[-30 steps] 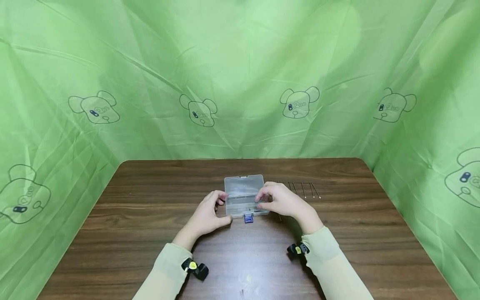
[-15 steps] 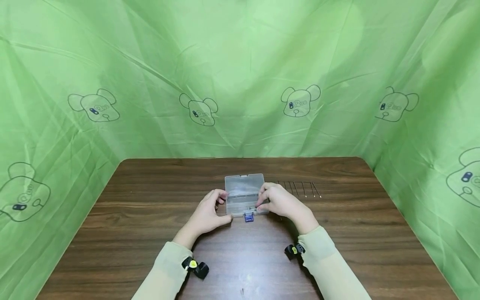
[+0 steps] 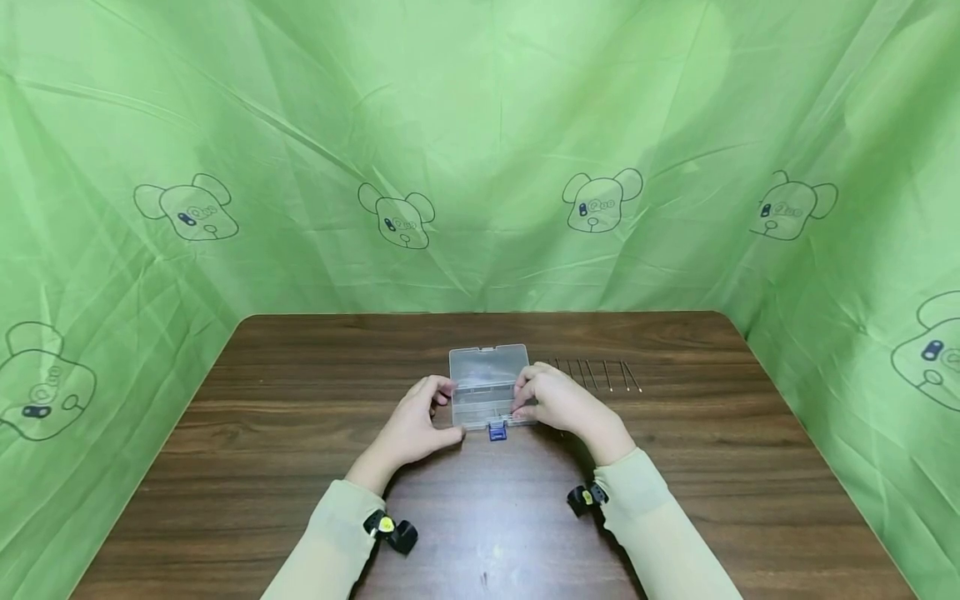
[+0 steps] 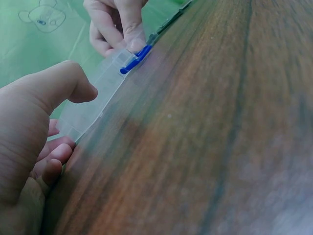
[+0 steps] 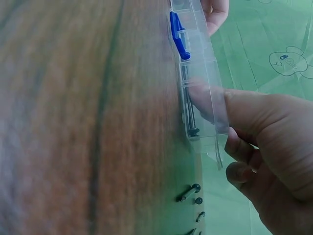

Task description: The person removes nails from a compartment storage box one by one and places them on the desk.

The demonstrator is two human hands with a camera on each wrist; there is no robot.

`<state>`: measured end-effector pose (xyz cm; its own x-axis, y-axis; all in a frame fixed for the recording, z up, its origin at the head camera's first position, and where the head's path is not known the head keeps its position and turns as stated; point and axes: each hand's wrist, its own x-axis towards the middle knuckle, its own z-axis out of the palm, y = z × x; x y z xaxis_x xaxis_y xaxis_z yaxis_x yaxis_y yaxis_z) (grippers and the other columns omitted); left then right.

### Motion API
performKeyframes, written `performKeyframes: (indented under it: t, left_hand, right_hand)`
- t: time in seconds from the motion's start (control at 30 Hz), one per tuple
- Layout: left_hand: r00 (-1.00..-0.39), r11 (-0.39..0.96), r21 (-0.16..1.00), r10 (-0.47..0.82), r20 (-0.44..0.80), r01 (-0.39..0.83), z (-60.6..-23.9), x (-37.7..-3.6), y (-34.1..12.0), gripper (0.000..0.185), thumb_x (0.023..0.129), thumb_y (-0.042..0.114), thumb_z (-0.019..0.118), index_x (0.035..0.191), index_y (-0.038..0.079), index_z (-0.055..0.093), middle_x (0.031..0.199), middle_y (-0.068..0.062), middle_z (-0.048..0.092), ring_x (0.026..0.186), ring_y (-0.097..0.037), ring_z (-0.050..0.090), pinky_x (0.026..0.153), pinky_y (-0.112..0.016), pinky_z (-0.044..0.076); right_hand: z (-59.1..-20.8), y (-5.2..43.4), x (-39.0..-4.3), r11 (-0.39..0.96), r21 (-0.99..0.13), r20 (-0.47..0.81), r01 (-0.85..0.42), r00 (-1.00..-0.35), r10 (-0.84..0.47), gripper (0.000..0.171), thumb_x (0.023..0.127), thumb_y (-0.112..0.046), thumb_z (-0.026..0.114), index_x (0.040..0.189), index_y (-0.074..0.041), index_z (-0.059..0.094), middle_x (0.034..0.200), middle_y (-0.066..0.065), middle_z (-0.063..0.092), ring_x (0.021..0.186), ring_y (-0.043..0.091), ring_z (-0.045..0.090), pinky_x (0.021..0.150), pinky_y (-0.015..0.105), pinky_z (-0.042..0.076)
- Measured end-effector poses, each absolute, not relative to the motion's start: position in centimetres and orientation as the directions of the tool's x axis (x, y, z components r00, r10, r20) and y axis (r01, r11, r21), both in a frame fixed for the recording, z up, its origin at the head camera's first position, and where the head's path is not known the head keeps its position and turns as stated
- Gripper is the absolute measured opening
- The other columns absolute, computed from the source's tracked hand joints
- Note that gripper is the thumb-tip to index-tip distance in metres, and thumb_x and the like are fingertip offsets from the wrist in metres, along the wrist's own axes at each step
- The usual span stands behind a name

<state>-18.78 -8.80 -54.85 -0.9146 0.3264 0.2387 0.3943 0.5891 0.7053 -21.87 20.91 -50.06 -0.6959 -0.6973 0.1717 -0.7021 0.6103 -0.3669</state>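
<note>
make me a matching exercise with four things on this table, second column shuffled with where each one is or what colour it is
Things:
1. clear plastic box
2. latch
3. row of nails
4. left hand

Descriptions:
A. blue, on the box's near edge
B. lying on the table right of the box
C. at the box's left end
D. between the two hands, lid open

Pairs: 1-D, 2-A, 3-B, 4-C

the box sits in the middle of the frame on the tabletop. the left hand is at its left side, and the right hand is at its right. a row of nails lies on the tabletop, to the right of the box, behind the right hand.
</note>
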Motion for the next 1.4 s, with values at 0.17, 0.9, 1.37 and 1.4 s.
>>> performKeyframes:
  t: [0.17,0.9,1.37,1.4]
  left_hand:
    - [-0.913,0.588,0.703,0.327,0.245,0.400,-54.8,-18.8,-8.8,0.068,0.076,0.018,0.090,0.136,0.007,0.063,0.124,-0.002,0.064,0.110,-0.018,0.062,0.090,-0.035,0.055]
    - [-0.919,0.593,0.709,0.327,0.220,0.380,-54.9,-18.9,-8.8,0.068,0.076,0.018,0.090,0.137,0.007,0.062,0.124,-0.002,0.064,0.110,-0.017,0.061,0.091,-0.036,0.054]
    - [-0.920,0.601,0.705,0.329,0.211,0.377,-54.8,-18.8,-8.8,0.067,0.077,0.019,0.090,0.137,0.009,0.062,0.125,-0.001,0.063,0.110,-0.017,0.061,0.092,-0.036,0.054]
    - [-0.920,0.600,0.706,0.329,0.211,0.376,-54.8,-18.8,-8.8,0.067,0.077,0.019,0.090,0.137,0.009,0.062,0.125,-0.001,0.063,0.110,-0.017,0.061,0.091,-0.036,0.054]
  right_hand:
    - [-50.0,21.0,-21.7,0.611,-0.403,0.149,-0.681,-0.708,-0.690,0.006,0.091,-0.016,0.089,0.090,-0.014,0.083,0.111,-0.001,0.069,0.111,0.022,0.063,0.104,0.043,0.054]
    - [-49.8,21.6,-22.3,0.532,-0.467,0.140,-0.706,-0.653,-0.744,0.006,0.099,-0.021,0.081,0.095,-0.017,0.080,0.114,-0.004,0.067,0.109,0.015,0.066,0.103,0.040,0.055]
    - [-48.4,22.5,-21.9,0.520,-0.569,0.182,-0.637,-0.714,-0.676,0.005,0.110,-0.020,0.068,0.111,-0.016,0.071,0.103,-0.009,0.068,0.097,0.009,0.063,0.092,0.038,0.056]
    - [-48.3,22.6,-21.8,0.518,-0.575,0.183,-0.633,-0.717,-0.672,0.006,0.110,-0.018,0.067,0.112,-0.014,0.070,0.103,-0.008,0.068,0.096,0.010,0.063,0.090,0.038,0.056]
